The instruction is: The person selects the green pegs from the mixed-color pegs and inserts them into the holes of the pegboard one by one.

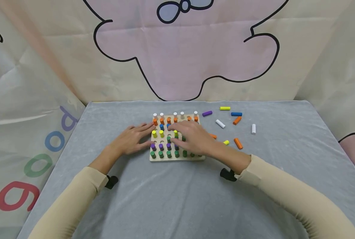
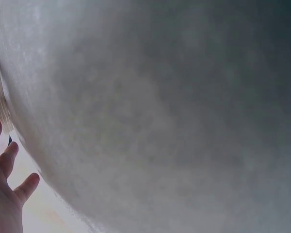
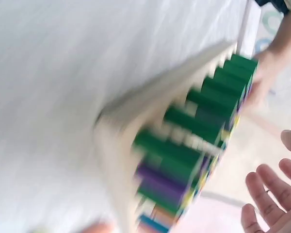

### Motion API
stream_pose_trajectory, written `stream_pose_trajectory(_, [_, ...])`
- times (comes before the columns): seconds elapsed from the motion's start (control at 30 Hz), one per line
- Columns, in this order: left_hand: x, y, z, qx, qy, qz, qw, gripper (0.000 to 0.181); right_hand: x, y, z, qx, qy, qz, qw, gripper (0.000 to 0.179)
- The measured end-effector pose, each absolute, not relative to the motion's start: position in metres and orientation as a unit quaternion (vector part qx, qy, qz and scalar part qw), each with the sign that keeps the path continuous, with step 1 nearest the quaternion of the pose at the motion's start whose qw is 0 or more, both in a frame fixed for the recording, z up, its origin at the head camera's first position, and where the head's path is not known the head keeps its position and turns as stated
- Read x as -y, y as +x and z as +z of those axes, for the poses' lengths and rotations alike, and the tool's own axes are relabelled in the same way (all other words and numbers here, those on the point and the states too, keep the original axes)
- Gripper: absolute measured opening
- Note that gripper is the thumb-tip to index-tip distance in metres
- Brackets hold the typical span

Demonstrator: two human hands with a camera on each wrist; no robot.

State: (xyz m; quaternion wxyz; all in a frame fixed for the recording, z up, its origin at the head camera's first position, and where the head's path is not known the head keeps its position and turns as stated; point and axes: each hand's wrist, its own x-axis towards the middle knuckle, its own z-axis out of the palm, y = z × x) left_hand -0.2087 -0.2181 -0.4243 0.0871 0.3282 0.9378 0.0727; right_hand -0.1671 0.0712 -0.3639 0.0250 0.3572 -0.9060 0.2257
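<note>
A pale wooden pegboard (image 1: 177,159) carries rows of coloured pegs: white, orange, blue, yellow, purple and green. My left hand (image 1: 134,138) lies at its left side with fingers extended, their tips right at the edge. Over the middle and right of the board is my right hand (image 1: 192,137), hiding several pegs and holes. Its fingertips overlap a blue peg (image 1: 168,126) in the head view. The right wrist view shows the right fingers (image 3: 269,194) loosely bent and apart, with nothing between them, beside the green pegs (image 3: 194,124).
Loose pegs lie on the grey cloth right of the board, among them a purple peg (image 1: 207,113), a white peg (image 1: 253,129) and an orange peg (image 1: 238,143). A printed curtain (image 1: 177,66) hangs behind the table's back edge.
</note>
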Motion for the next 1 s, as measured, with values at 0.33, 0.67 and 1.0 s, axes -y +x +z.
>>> stream_pose_trajectory(0.33, [0.218,-0.21,-0.426,-0.94,0.324,0.061,0.09,0.076,-0.179,-0.189,-0.364,0.951,0.233,0.195,0.061,0.05])
stream_pose_trajectory(0.67, [0.22,-0.213,-0.426,-0.94,0.322,0.063,0.093,0.074,-0.256,-0.206,-0.363,0.978,0.155,0.137,0.041,0.059])
stream_pose_trajectory(1.0, [0.223,-0.213,-0.418,-0.939,0.336,0.077,0.008,0.058,-0.304,-0.218,-0.365,0.991,0.101,0.063,0.056,0.06])
